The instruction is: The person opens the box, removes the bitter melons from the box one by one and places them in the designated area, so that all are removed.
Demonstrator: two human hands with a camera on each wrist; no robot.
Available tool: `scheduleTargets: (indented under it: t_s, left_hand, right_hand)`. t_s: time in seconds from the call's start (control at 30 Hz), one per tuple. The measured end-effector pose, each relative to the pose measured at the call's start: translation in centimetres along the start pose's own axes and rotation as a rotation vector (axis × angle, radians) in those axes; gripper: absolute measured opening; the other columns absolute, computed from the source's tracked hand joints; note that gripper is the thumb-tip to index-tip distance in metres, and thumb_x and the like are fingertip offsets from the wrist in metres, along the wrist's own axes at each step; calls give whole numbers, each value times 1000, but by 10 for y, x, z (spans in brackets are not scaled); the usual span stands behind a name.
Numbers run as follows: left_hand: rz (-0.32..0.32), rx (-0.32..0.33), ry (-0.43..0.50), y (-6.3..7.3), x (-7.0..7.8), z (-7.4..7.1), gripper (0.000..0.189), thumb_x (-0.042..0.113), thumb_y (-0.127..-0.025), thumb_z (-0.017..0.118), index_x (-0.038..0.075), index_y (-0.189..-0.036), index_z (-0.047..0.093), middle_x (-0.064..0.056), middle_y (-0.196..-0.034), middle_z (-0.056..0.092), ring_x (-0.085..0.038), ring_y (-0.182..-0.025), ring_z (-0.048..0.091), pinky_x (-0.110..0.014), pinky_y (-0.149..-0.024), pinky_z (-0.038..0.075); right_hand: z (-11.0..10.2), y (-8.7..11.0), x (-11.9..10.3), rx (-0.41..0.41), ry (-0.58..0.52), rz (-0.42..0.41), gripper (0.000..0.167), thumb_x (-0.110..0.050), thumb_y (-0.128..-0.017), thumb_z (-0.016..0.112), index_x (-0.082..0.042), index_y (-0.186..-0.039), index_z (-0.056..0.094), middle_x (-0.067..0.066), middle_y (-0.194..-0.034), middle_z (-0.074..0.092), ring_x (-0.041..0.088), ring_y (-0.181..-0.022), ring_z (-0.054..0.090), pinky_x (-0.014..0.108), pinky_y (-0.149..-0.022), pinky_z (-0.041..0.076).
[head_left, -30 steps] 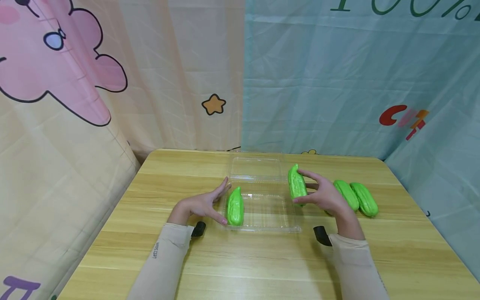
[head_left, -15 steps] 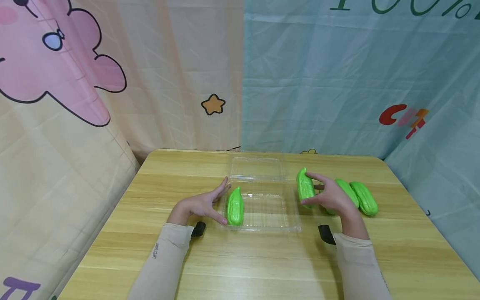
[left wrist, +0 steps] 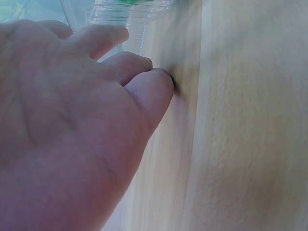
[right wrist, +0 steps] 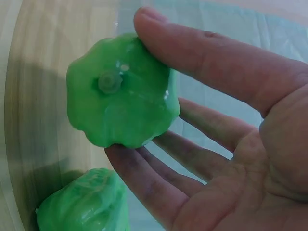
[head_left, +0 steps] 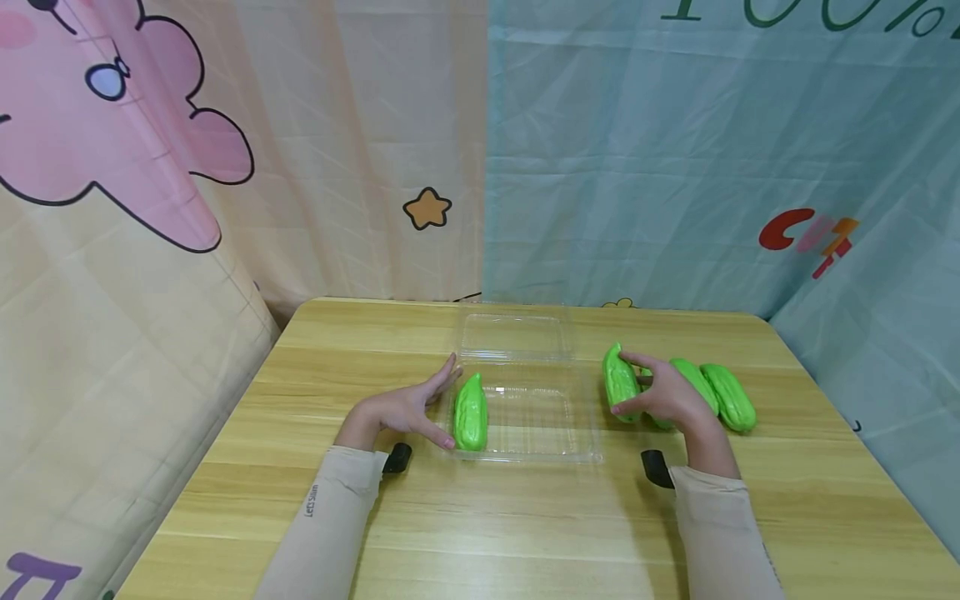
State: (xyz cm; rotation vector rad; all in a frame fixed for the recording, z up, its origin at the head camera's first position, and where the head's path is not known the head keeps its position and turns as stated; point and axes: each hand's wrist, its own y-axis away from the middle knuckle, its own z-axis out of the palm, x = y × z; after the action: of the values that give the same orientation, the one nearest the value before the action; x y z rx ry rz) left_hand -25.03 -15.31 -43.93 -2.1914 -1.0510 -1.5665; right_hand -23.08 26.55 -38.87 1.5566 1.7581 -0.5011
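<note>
In the head view, my right hand pinches a ridged green bitter melon by its side, right of the clear plastic container. The right wrist view shows this bitter melon end-on, thumb on one side and fingers on the other. Another bitter melon lies at the left end of the container. Around that end spreads my left hand, its thumb and fingertips right at the rim. Its fingers show close over the table in the left wrist view.
Two bitter melons lie side by side on the right of the wooden table, near one melon at the outer side. A further one is mostly hidden behind my right hand. The container's hinged lid lies folded back. Printed curtains hang behind.
My right hand has carried its bitter melon rightward and slightly toward me, from the container's right edge to beside the other melons. My left hand has stayed in place.
</note>
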Motion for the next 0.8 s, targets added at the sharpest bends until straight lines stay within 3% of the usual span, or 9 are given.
scheduleTargets:
  t_s: [0.5,0.8]
  left_hand:
    - [-14,3,-3,0,-3,-1,144,25,-74,92,24,-157,-25,-5,-168,-7,-28,-151,-3,-48,-121,8]
    - [-8,2,-9,-1,-3,-1,143,25,-74,92,22,-157,-26,-6,-168,-7,-28,-152,-3,-48,-121,8]
  right_hand:
    - [2,-6,7,17,159,52,102,-14,-73,91,6,-154,32,40,-148,33,57,-132,35,65,-102,39]
    - [8,-10,8,25,196,35,99,-7,-71,91,12,-150,34,38,-152,28,58,-137,26,66,-109,30]
